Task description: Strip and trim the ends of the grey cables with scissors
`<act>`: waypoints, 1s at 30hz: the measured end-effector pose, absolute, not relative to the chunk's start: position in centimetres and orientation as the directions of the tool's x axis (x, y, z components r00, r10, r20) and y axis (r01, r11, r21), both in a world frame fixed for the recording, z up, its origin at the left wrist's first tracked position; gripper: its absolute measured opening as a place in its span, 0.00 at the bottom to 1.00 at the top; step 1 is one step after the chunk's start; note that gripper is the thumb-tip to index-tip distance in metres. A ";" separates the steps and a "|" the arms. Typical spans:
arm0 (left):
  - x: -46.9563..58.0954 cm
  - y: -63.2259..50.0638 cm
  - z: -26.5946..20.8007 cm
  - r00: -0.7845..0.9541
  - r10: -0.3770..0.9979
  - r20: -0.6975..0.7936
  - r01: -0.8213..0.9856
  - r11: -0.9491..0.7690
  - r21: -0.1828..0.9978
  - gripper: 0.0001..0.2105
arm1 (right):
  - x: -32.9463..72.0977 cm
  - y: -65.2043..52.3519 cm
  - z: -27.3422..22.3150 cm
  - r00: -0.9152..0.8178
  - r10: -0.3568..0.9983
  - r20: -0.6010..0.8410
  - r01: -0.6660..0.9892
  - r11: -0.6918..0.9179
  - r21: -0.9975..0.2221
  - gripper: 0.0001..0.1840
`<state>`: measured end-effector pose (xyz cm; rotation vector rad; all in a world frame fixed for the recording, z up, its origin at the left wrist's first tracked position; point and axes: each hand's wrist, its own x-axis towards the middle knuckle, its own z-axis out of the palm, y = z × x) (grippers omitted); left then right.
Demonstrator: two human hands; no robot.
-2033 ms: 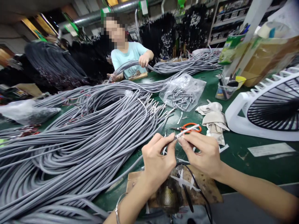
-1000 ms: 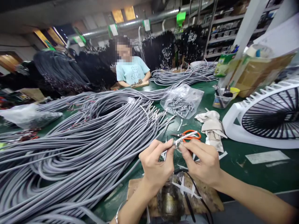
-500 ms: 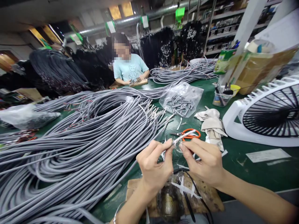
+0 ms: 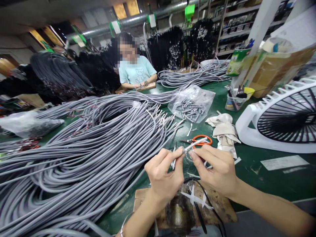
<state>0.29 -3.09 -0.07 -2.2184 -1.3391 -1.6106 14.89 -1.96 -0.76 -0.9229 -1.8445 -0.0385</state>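
My left hand (image 4: pixel 164 174) is closed, thumb and forefinger pinching a cable end near its base. The cable's whitish stripped end (image 4: pixel 197 143) sticks out up and to the right beyond the fingertips. Beside it my right hand (image 4: pixel 217 168) is also closed in a pinch, with fine shiny strands (image 4: pixel 189 155) at its fingertips; their exact kind is hard to make out. Just behind the cable end lie orange-handled snips (image 4: pixel 210 140). Under both wrists sits a worn wooden board (image 4: pixel 222 210) with a rounded metal piece (image 4: pixel 179 214) and white tape (image 4: pixel 194 198).
Coiled grey cables (image 4: pixel 98 148) cover the left side. A plastic bag (image 4: pixel 207 98) of short grey pieces, a pale cloth (image 4: pixel 224 131) and a white fan (image 4: pixel 249 128) stand beyond and right. A co-worker (image 4: pixel 138 74) sits across the green table (image 4: pixel 259 181).
Both hands keep nearly the same pinch at the cable end, with only slight finger movement. The co-worker's hands have shifted a little.
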 end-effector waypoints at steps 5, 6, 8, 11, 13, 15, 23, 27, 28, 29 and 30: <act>0.5 -3.1 -0.4 0.112 0.603 0.790 0.709 -0.605 0.361 0.09 | 14.8 -2.0 -0.6 -0.116 0.676 0.728 0.530 0.662 -0.530 0.07; 0.6 -3.2 -0.4 0.119 0.610 0.783 0.716 -0.599 0.358 0.09 | 14.8 -2.1 -0.7 -0.114 0.677 0.727 0.531 0.660 -0.532 0.08; 0.6 -3.3 -0.4 0.118 0.635 0.764 0.720 -0.584 0.374 0.08 | 14.7 -2.3 -1.0 -0.129 0.638 0.759 0.554 0.682 -0.478 0.08; 0.7 -3.4 -0.4 0.090 0.681 0.727 0.716 -0.551 0.428 0.07 | 14.8 -2.4 -1.4 -0.189 0.545 0.817 0.593 0.726 -0.347 0.05; 0.7 -3.5 -0.4 0.087 0.689 0.719 0.719 -0.543 0.433 0.07 | 14.8 -2.1 -1.5 -0.199 0.549 0.812 0.600 0.723 -0.342 0.05; 0.8 -3.5 -0.5 0.100 0.682 0.724 0.728 -0.546 0.415 0.07 | 14.8 -1.7 -1.4 -0.177 0.595 0.784 0.599 0.697 -0.394 0.06; 0.4 -1.7 -0.9 0.021 0.873 0.487 0.807 -0.303 0.507 0.04 | 14.2 -3.6 -1.0 -0.387 0.175 0.905 0.402 0.916 -0.005 0.09; 0.2 -1.0 -0.5 0.029 0.875 0.483 0.683 -0.370 0.629 0.05 | 15.1 -2.5 -0.5 -0.193 0.452 0.871 0.586 0.765 -0.267 0.06; 0.2 -1.0 -0.4 0.010 0.861 0.509 0.653 -0.391 0.649 0.06 | 15.3 -2.0 -0.4 -0.150 0.536 0.831 0.637 0.696 -0.333 0.05; 0.2 -1.0 -0.3 -0.012 0.846 0.532 0.631 -0.406 0.661 0.06 | 15.4 -1.6 -0.3 -0.131 0.586 0.800 0.669 0.647 -0.365 0.06; 0.2 -1.1 -0.2 -0.034 0.833 0.552 0.617 -0.417 0.667 0.06 | 15.4 -1.3 -0.3 -0.141 0.616 0.775 0.689 0.623 -0.370 0.07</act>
